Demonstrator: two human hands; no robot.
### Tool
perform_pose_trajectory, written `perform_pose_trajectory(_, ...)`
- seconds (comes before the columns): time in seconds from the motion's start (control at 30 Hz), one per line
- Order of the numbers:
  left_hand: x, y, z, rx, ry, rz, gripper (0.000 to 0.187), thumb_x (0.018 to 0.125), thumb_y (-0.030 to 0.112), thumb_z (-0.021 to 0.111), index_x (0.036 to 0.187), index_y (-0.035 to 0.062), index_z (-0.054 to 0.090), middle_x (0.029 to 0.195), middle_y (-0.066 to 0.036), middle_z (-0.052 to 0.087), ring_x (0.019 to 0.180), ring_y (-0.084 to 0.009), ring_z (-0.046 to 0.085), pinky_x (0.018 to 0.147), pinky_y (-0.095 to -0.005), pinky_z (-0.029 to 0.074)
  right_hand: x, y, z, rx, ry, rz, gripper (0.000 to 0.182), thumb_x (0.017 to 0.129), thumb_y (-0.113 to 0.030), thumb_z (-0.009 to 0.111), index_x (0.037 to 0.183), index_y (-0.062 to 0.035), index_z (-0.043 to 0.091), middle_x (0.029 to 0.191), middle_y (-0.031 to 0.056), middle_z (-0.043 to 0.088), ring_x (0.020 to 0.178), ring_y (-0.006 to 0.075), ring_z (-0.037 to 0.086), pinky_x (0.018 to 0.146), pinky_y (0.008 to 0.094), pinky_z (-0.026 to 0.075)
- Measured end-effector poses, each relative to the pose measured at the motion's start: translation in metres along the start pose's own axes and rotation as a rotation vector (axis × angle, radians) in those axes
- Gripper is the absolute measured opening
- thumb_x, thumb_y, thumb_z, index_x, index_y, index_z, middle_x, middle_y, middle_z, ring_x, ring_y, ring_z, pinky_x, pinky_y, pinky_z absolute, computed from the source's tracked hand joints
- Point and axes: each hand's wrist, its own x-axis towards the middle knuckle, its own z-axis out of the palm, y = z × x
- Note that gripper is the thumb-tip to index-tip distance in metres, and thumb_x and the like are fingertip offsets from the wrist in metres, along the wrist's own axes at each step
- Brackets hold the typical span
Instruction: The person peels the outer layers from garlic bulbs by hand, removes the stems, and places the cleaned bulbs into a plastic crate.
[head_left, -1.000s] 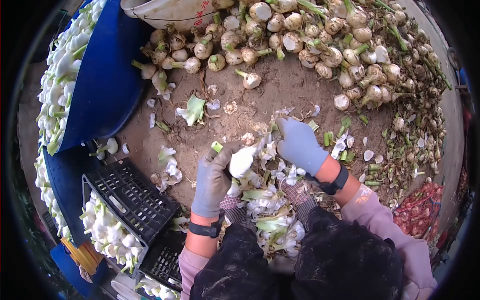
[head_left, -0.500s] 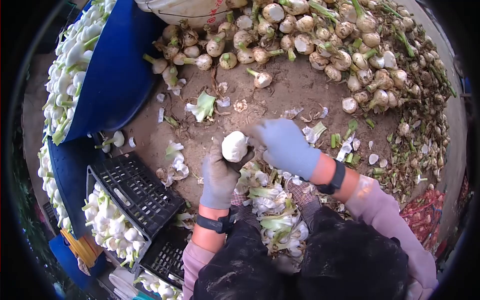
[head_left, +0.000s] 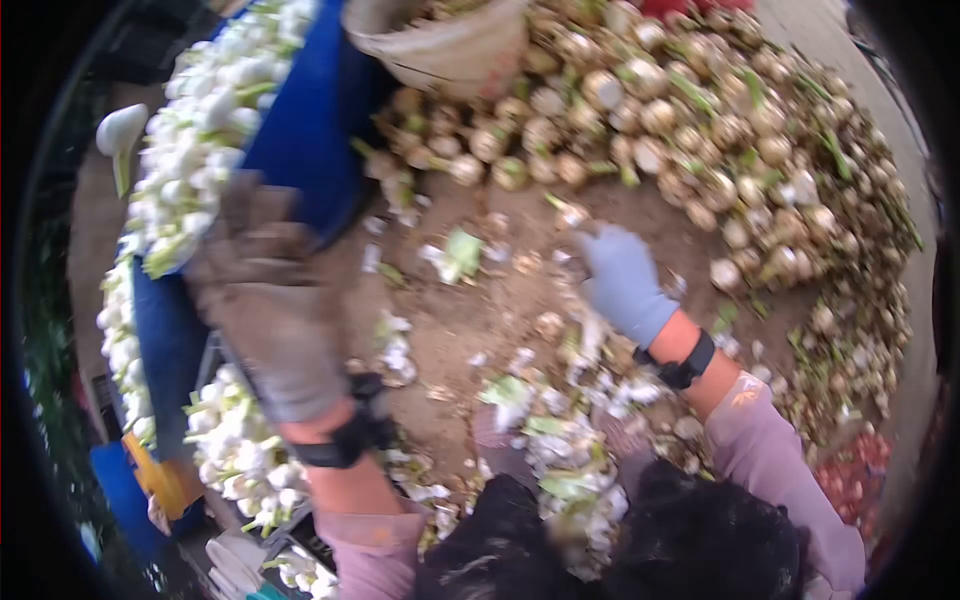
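Observation:
My left hand [head_left: 265, 290], in a soiled grey glove, is blurred beside the blue tub [head_left: 310, 130], fingers stretched out and holding nothing visible. Past the tub's far side, a white garlic bulb [head_left: 122, 130] appears apart from the heap of cleaned garlic [head_left: 210, 110], its stem pointing down. My right hand [head_left: 625, 275], in a pale blue glove, is over the bare ground with its fingers curled; what lies in them is hidden. Just beyond its fingertips lies an uncleaned garlic bulb [head_left: 568, 210]. Blurred pale peel [head_left: 590, 335] shows below that hand.
Soiled garlic [head_left: 650, 110] is piled along the back and right, beside a white bucket [head_left: 440, 50]. At left, cleaned garlic [head_left: 240, 450] fills a crate. Peelings [head_left: 570, 450] lie between my feet. A red mesh bag [head_left: 855, 475] sits at right.
My left hand has swung left and up towards the tub and no longer holds the white bulb. My right hand has moved slightly right, away from it. The view has shifted.

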Motion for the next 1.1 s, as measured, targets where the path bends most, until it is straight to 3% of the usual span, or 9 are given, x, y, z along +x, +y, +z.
perform_pose_trajectory(0.1, -0.023, -0.089, -0.042, 0.301, -0.253, -0.337, 0.040, 0.097, 0.024, 0.053, 0.129, 0.0016, 0.048, 0.116, -0.008, 0.059, 0.094, -0.0171, 0.063, 0.076, -0.0287, 0.054, 0.034, 0.029, 0.041, -0.155, -0.228, 0.127, 0.038, 0.071, -0.007, 0.065, 0.108, -0.0161, 0.065, 0.114, 0.0126, 0.057, 0.096, 0.0332, 0.056, 0.080, 0.0448, 0.046)
perform_pose_trajectory(0.17, -0.068, -0.118, -0.016, 0.215, -0.198, -0.652, 0.051, 0.087, 0.025, 0.070, 0.126, -0.0001, 0.049, 0.107, -0.007, 0.059, 0.081, -0.0159, 0.062, 0.073, -0.0273, 0.053, 0.030, 0.022, 0.040, 0.076, -0.150, 0.175, 0.030, 0.077, -0.009, 0.067, 0.106, -0.0160, 0.065, 0.102, 0.0151, 0.058, 0.087, 0.0334, 0.060, 0.075, 0.0422, 0.050)
perform_pose_trajectory(0.23, -0.101, -0.167, -0.035, 0.375, -0.263, -0.541, 0.050, 0.087, 0.024, 0.069, 0.125, -0.0010, 0.050, 0.105, -0.007, 0.060, 0.081, -0.0152, 0.062, 0.074, -0.0260, 0.053, 0.017, -0.015, 0.007, 0.359, -0.218, 0.353, 0.032, 0.076, -0.006, 0.069, 0.107, -0.0121, 0.063, 0.107, 0.0171, 0.059, 0.093, 0.0356, 0.061, 0.080, 0.0411, 0.051)
perform_pose_trajectory(0.33, -0.110, -0.148, -0.033, 0.090, -0.295, -0.876, 0.051, 0.084, 0.017, 0.072, 0.126, -0.0014, 0.050, 0.105, -0.006, 0.061, 0.090, -0.0136, 0.062, 0.079, -0.0264, 0.052, -0.021, -0.050, -0.005, 0.613, -0.125, 0.073, 0.040, 0.079, -0.002, 0.065, 0.117, -0.0093, 0.059, 0.103, 0.0137, 0.063, 0.087, 0.0279, 0.064, 0.074, 0.0355, 0.051)
perform_pose_trajectory(0.43, -0.118, -0.153, -0.045, 0.400, -0.337, -0.605, 0.048, 0.081, 0.015, 0.074, 0.122, -0.0004, 0.054, 0.105, -0.007, 0.063, 0.092, -0.0149, 0.063, 0.081, -0.0277, 0.052, -0.028, -0.027, -0.011, 1.213, -0.386, 0.705, 0.035, 0.087, -0.005, 0.060, 0.121, -0.0040, 0.057, 0.094, 0.0098, 0.065, 0.078, 0.0185, 0.062, 0.070, 0.0316, 0.050)
perform_pose_trajectory(0.57, -0.127, -0.119, -0.020, 0.845, -0.658, -0.178, 0.043, 0.074, 0.013, 0.075, 0.113, 0.0017, 0.061, 0.108, -0.013, 0.064, 0.092, -0.0257, 0.064, 0.082, -0.0320, 0.051, -0.031, -0.030, -0.016, 0.898, -0.503, 0.382, 0.027, 0.093, -0.016, 0.058, 0.112, 0.0021, 0.061, 0.069, 0.0044, 0.060, 0.067, 0.0089, 0.056, 0.062, 0.0252, 0.046)
perform_pose_trajectory(0.77, -0.138, -0.129, -0.040, 0.795, -0.695, -0.143, 0.041, 0.075, 0.010, 0.072, 0.114, 0.0022, 0.061, 0.112, -0.014, 0.061, 0.103, -0.0246, 0.060, 0.087, -0.0326, 0.049, -0.051, -0.049, -0.022, 1.000, -0.570, 0.600, 0.017, 0.096, -0.015, 0.054, 0.102, -0.0005, 0.061, 0.071, -0.0006, 0.057, 0.058, 0.0077, 0.053, 0.052, 0.0248, 0.043)
perform_pose_trajectory(0.97, -0.144, -0.116, -0.042, 0.138, -0.316, -0.860, 0.043, 0.079, -0.006, 0.063, 0.119, 0.0055, 0.056, 0.114, -0.010, 0.060, 0.092, -0.0199, 0.064, 0.074, -0.0292, 0.054, -0.064, -0.051, -0.023, 0.863, -0.341, 0.405, 0.017, 0.085, -0.014, 0.058, 0.092, 0.0006, 0.061, 0.075, 0.0222, 0.062, 0.069, 0.0361, 0.062, 0.062, 0.0429, 0.047)
perform_pose_trajectory(1.1, -0.157, -0.132, -0.051, -0.081, -0.405, -0.842, 0.042, 0.095, 0.021, 0.055, 0.134, 0.0102, 0.043, 0.117, -0.009, 0.060, 0.078, -0.0151, 0.061, 0.057, -0.0216, 0.047, -0.074, -0.056, -0.023, 0.593, -0.254, 0.358, 0.026, 0.085, -0.019, 0.061, 0.101, -0.0001, 0.061, 0.075, 0.0221, 0.063, 0.075, 0.0419, 0.061, 0.065, 0.0462, 0.048)
